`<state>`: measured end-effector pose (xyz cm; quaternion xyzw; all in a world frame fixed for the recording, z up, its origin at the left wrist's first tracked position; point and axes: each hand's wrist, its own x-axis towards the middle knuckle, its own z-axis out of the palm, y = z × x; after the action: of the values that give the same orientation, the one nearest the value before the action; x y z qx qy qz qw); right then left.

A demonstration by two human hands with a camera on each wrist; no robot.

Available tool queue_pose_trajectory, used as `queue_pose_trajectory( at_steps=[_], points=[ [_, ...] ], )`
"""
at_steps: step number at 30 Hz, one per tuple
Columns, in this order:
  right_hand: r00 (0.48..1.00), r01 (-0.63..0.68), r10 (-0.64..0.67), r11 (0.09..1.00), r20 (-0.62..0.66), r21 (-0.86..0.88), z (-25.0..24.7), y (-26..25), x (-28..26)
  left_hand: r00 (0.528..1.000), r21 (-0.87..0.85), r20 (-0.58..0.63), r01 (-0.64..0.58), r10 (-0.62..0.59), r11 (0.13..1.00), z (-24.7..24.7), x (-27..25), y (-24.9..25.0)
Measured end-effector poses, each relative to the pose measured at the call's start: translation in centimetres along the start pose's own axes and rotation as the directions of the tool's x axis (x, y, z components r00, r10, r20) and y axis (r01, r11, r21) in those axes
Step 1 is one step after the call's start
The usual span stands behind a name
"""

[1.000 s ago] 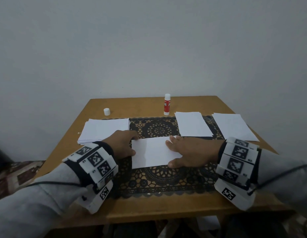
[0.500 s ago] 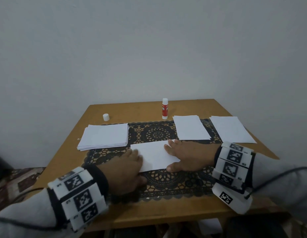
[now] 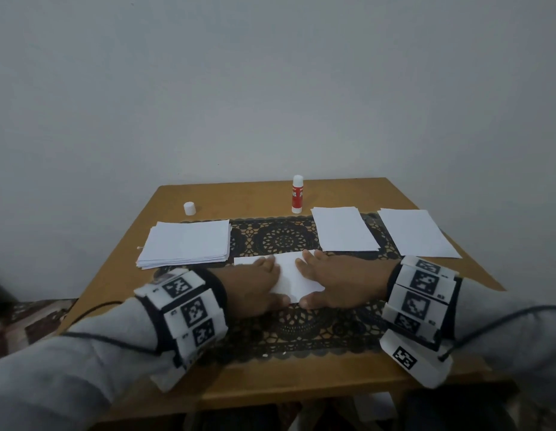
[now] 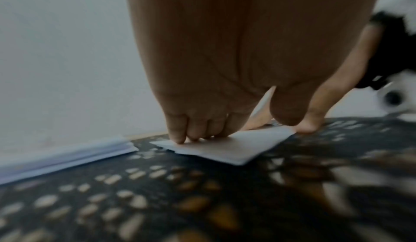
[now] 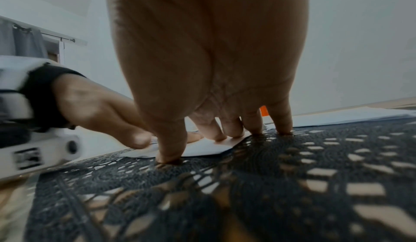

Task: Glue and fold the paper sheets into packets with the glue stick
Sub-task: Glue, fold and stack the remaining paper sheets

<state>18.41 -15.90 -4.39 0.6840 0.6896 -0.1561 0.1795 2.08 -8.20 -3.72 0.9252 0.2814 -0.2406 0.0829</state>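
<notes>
A folded white paper [image 3: 290, 276] lies on the black lace mat [image 3: 283, 237] in the middle of the table. My left hand [image 3: 255, 283] lies on its left part, fingertips [image 4: 180, 139] pressing down on the sheet [image 4: 227, 148]. My right hand [image 3: 336, 279] rests flat on its right end with fingers spread, some on the paper [image 5: 202, 148] and some on the mat. The hands almost meet. A red and white glue stick [image 3: 297, 194] stands uncapped at the back, and its white cap [image 3: 189, 208] sits to the left.
A stack of white sheets [image 3: 186, 247] lies at the left of the mat. Two more white paper pieces [image 3: 343, 233] [image 3: 416, 233] lie at the right. The wooden table [image 3: 239, 194] stands against a plain wall.
My left hand left the paper's left edge, drew back toward me, then came onto the paper beside my right hand. The right hand stayed pressing on the paper.
</notes>
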Motion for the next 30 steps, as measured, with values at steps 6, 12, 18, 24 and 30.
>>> queue_pose_trajectory(
  at_steps=[6,12,18,24,30],
  points=[
    [1.000,-0.001,0.001,1.000,0.003,0.028,0.3,0.1,0.0,0.999,0.014,0.051,-0.007,0.006,1.000,-0.5,0.2,1.3],
    [1.000,-0.006,0.006,1.000,0.015,0.020,0.3,0.1,0.0,0.993,0.026,0.013,0.113,-0.114,0.993,-0.4,0.6,0.0],
    [1.000,-0.008,0.008,0.999,-0.007,0.040,0.2,0.1,-0.2,0.997,0.000,0.073,-0.029,0.029,1.000,0.7,-1.8,1.1],
    [0.997,-0.049,0.051,0.998,-0.059,0.035,0.3,-1.2,-0.1,0.998,0.028,-0.008,0.063,-0.063,0.998,0.5,-0.6,-1.5],
    [0.996,-0.046,0.049,0.998,-0.078,0.040,0.2,-1.3,-0.3,1.000,-0.020,-0.001,0.002,-0.002,1.000,0.5,-1.1,-0.8]
  ],
)
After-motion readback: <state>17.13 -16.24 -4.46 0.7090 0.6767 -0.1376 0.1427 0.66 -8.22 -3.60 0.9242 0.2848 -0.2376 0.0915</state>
